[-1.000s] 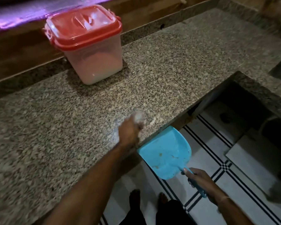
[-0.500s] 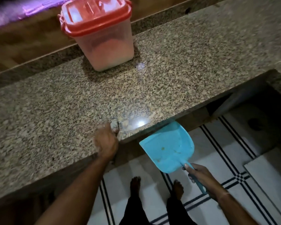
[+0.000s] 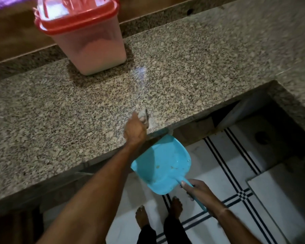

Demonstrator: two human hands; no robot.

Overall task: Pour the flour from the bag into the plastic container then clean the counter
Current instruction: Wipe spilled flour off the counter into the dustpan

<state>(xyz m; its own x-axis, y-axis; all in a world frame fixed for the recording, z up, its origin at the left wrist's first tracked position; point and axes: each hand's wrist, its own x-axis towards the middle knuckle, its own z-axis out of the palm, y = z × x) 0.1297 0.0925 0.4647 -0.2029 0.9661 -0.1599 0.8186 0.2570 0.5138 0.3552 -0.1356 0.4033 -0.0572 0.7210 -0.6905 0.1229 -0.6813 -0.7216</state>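
A clear plastic container (image 3: 93, 48) with a red lid stands at the back of the granite counter (image 3: 192, 71), lid on, flour showing through its walls. My left hand (image 3: 135, 130) rests near the counter's front edge, closed around a small pale wad (image 3: 143, 117), perhaps a cloth or brush, beside a faint white smear of flour. My right hand (image 3: 198, 191) grips the handle of a blue dustpan (image 3: 161, 164), held just below the counter's edge with a few crumbs in it. No flour bag is in view.
A wooden ledge (image 3: 16, 43) runs behind the counter. To the right the counter turns around a dark recess (image 3: 264, 131) with a floor drain. White tiled floor (image 3: 227, 173) with dark stripes lies below, and my bare feet (image 3: 157, 213) stand on it.
My left hand moved left along the counter's front edge, then came back right toward the dustpan. The dustpan stayed under the edge. The view shifted, so the container now sits closer and higher.
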